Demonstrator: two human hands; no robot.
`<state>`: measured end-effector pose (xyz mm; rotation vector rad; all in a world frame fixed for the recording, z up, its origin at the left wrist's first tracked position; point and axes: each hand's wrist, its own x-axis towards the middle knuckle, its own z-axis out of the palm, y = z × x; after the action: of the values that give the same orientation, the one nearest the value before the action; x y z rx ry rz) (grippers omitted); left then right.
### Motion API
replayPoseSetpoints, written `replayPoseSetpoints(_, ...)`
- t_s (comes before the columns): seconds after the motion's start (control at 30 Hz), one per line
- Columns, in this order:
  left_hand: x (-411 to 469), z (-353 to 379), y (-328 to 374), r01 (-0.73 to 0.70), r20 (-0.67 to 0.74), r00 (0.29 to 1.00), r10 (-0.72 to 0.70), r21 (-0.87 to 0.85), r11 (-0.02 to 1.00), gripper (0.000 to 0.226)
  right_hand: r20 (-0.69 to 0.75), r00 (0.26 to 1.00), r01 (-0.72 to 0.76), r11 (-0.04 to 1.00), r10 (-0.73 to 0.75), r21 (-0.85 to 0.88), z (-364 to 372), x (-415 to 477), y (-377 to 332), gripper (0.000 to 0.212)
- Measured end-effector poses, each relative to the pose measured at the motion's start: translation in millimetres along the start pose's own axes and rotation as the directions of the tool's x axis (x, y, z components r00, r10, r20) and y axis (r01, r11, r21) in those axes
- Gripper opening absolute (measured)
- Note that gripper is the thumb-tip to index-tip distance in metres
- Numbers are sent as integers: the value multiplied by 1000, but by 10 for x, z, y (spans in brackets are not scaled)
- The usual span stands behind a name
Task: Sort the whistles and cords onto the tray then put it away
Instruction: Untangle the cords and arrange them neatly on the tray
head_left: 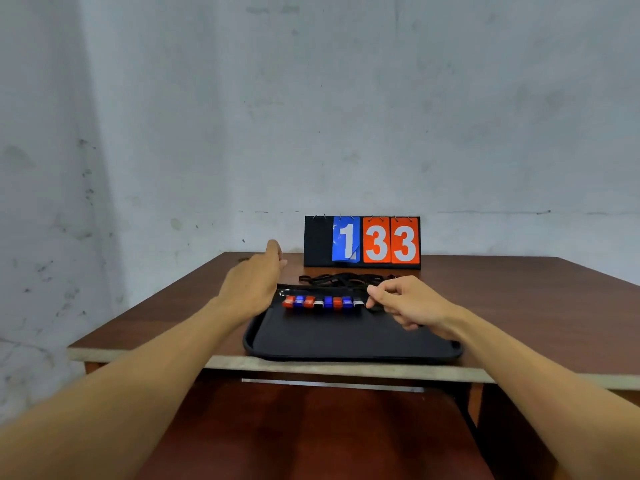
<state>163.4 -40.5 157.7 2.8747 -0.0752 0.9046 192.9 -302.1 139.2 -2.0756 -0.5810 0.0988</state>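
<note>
A black tray (pixel 346 337) lies at the table's front edge. Along its far side runs a row of several red, blue and white whistles (pixel 323 302). A tangle of black cords (pixel 341 280) lies on the table just behind the tray. My left hand (pixel 254 284) hovers over the tray's far left corner with its fingers relaxed and holds nothing. At the right end of the whistle row, my right hand (pixel 403 301) has its fingers curled. Its thumb and forefinger pinch a small dark piece that looks like a black cord (pixel 375 308).
A flip scoreboard (pixel 362 242) showing 1, 3, 3 stands at the back of the brown table (pixel 519 306), against the grey wall. A drawer with a metal handle (pixel 332 384) sits under the table's front edge.
</note>
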Motion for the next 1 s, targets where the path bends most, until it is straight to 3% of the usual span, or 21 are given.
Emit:
replayPoseSetpoints(0.1,-87,55,-122,11,19,1000,-12,56,998,13,6,999,-32,999,32,13,-22,-15,43,39)
replayPoseSetpoints(0.17,-99,88,-196,97,45,995,-91,-130,987,5,-8,999,-49,998,49,35,-15,-12,58,40)
replayPoseSetpoints(0.3,-124,102,-123,188,129,982,-138,-566,803,16,16,999,-50,999,49,16,63,45,9,26)
replayPoseSetpoints(0.4,-148,51,32,147,122,989,-86,-716,682,12,57,998,23,992,-16,-123,185,84,-137,11)
replayPoseSetpoints(0.5,-159,-17,148,112,109,993,-40,-814,570,12,70,990,121,992,-119,-28,298,121,-324,12)
replayPoseSetpoints(0.6,-191,-83,170,45,50,999,-11,-767,640,10,91,982,146,971,-165,190,355,155,-490,17)
replayPoseSetpoints(0.7,-243,-124,137,9,19,1000,7,-740,672,19,119,982,105,953,-143,284,386,171,-627,38)
replayPoseSetpoints(0.83,-301,-132,171,-25,8,999,44,-718,695,46,143,988,43,991,-61,125,457,170,-736,63)
replayPoseSetpoints(1.0,-320,-146,206,-93,7,992,127,-637,765,57,105,993,55,995,-47,-80,503,140,-755,56)
